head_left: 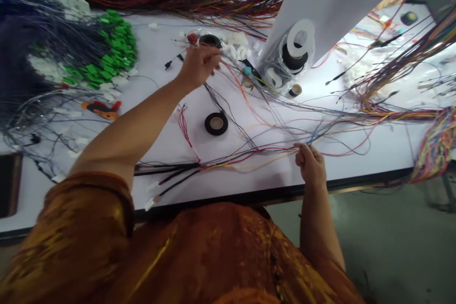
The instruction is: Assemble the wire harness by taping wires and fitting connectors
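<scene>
My left hand [201, 65] is raised over the middle of the table, with thumb and fingers pinched around thin wires [231, 69] that trail off to the right. Near the table's front edge, my right hand [311, 164] is closed on a bundle of wires [313, 137], some of them blue. Between the hands lies a black tape roll [216, 124]. A wire harness with black-sleeved branches [171, 168] stretches along the front, and a loop of red and white wires [184, 128] rises from it. The exact wires inside each fist are hidden.
Green connectors [110, 52] on dark wires are heaped at the left, near orange-handled pliers [101, 108]. Long red and dark wires [160, 2] lie along the back. A white panel [320, 0] stands behind bagged tape rolls [295, 54]. Thick colourful wire bundles [434, 142] hang over the right.
</scene>
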The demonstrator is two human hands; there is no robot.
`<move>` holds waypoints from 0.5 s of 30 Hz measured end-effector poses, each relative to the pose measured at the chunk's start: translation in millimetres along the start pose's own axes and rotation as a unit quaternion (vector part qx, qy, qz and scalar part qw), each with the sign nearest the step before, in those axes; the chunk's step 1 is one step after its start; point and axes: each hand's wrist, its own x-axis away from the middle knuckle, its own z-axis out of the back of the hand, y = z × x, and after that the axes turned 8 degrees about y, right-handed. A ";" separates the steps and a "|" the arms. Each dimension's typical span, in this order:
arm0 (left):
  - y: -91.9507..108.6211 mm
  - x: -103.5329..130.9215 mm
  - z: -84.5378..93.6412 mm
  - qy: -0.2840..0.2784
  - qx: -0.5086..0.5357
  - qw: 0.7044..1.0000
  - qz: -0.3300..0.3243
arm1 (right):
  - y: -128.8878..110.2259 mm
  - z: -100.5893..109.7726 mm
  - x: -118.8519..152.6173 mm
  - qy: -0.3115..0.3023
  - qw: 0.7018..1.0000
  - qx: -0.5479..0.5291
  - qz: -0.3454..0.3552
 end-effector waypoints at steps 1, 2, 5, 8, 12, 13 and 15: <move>-4.7 4.3 -1.4 -0.013 -0.018 1.000 0.013 | -3.8 4.1 0.7 0.007 1.000 -0.022 0.003; -10.3 8.9 -4.2 -0.031 -0.038 0.998 0.025 | -8.8 9.3 1.2 0.011 0.999 -0.049 0.007; -27.9 19.6 -17.3 -0.064 -0.072 0.994 0.057 | -26.5 28.4 3.2 0.007 0.990 -0.135 0.029; -35.9 20.9 -28.7 -0.042 -0.085 0.995 0.025 | -37.7 42.7 8.0 0.004 0.986 -0.161 0.052; -22.8 22.0 -37.3 -0.093 -0.076 0.993 -0.017 | -35.1 43.2 16.1 0.024 0.989 -0.140 0.043; -16.9 24.9 -40.0 -0.126 -0.062 0.990 -0.023 | -33.5 41.4 17.6 0.028 0.989 -0.141 0.041; -4.8 33.2 -47.6 -0.193 -0.045 0.979 -0.047 | -31.8 37.6 19.7 0.030 0.989 -0.140 0.041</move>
